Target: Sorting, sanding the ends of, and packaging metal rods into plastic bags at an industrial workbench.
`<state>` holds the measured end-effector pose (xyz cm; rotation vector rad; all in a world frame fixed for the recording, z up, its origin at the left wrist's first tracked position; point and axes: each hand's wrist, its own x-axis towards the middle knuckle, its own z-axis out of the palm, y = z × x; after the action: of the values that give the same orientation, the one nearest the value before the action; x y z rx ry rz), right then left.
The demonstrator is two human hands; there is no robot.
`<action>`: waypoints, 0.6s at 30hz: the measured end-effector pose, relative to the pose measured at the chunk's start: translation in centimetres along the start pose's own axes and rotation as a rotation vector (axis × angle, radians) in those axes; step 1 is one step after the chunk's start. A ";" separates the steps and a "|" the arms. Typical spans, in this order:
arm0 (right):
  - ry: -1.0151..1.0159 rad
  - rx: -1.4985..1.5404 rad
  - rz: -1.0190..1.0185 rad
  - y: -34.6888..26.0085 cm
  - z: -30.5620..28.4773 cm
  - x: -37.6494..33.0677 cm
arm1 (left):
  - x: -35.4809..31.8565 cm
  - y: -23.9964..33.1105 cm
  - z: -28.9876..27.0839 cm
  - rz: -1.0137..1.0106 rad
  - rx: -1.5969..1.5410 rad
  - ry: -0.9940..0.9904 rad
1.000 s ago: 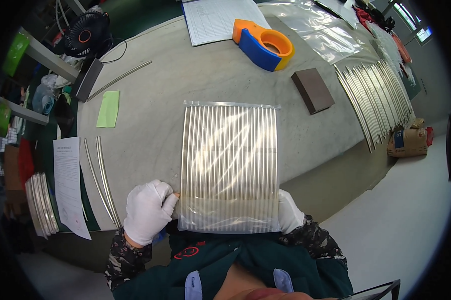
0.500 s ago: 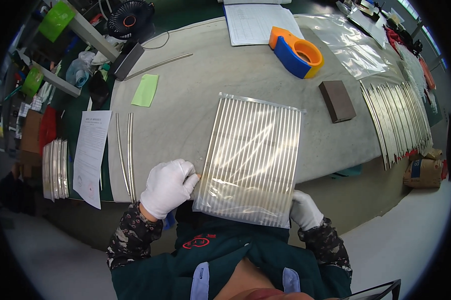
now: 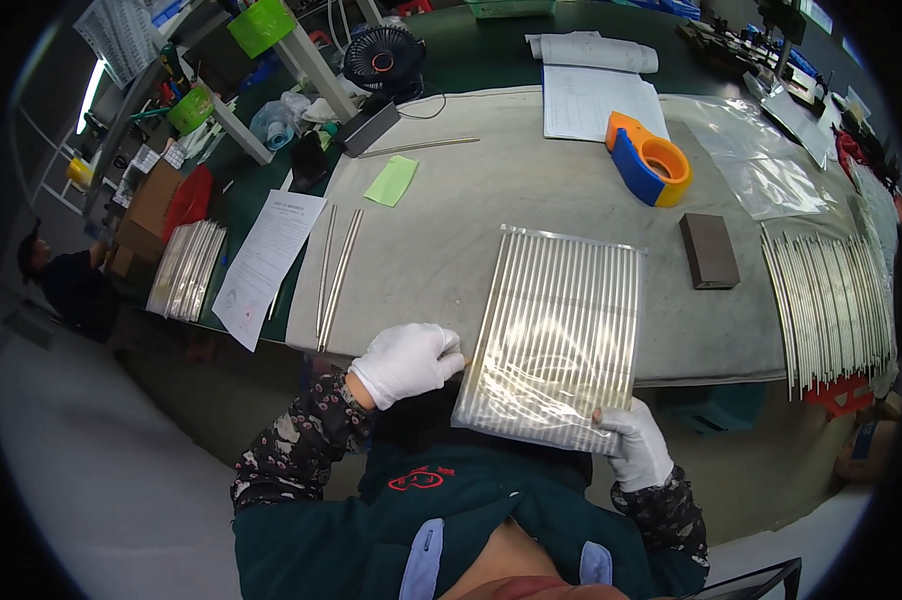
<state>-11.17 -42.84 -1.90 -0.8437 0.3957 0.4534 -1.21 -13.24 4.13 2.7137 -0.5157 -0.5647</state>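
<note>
A flat clear plastic bag of metal rods (image 3: 559, 335) spans the table's near edge, its lower end overhanging toward my body. The silvery rods lie side by side in a row inside it. My left hand (image 3: 408, 362), in a white glove with a bare fingertip showing, is closed at the bag's left edge. At the lower right corner my right hand (image 3: 635, 446) grips the bag, thumb on top and fingers hidden beneath. Left of the bag, a few loose rods (image 3: 340, 270) rest on the grey table cover.
Many loose rods (image 3: 831, 310) are spread at the right, near a dark brown block (image 3: 710, 251). Behind are a tape dispenser (image 3: 651, 160), clear plastic bags (image 3: 761, 165) and a record book (image 3: 601, 102). Leftward lie a printed sheet (image 3: 268, 265) and bagged rods (image 3: 188, 270). Another person (image 3: 71, 275) is far left.
The view has shifted left, so the table's things appear further right and lower. My right thumb now shows on top of the bag's corner; my left hand stays at its left edge.
</note>
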 end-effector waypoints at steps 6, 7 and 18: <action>0.015 -0.118 0.032 -2.2 -3.5 -1.5 | -2.5 1.9 4.2 -0.027 -0.268 -0.057; 0.013 -0.120 0.032 -2.2 -3.7 -1.5 | -2.5 1.8 4.8 -0.069 -0.454 -0.074; -0.021 -0.068 0.087 -3.2 -3.0 -1.4 | -0.9 1.0 13.3 -0.089 -1.315 -0.082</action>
<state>-11.09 -47.34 -1.09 -0.8898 0.4007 0.5583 -8.01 -16.87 -6.85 1.4573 0.0255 -0.6911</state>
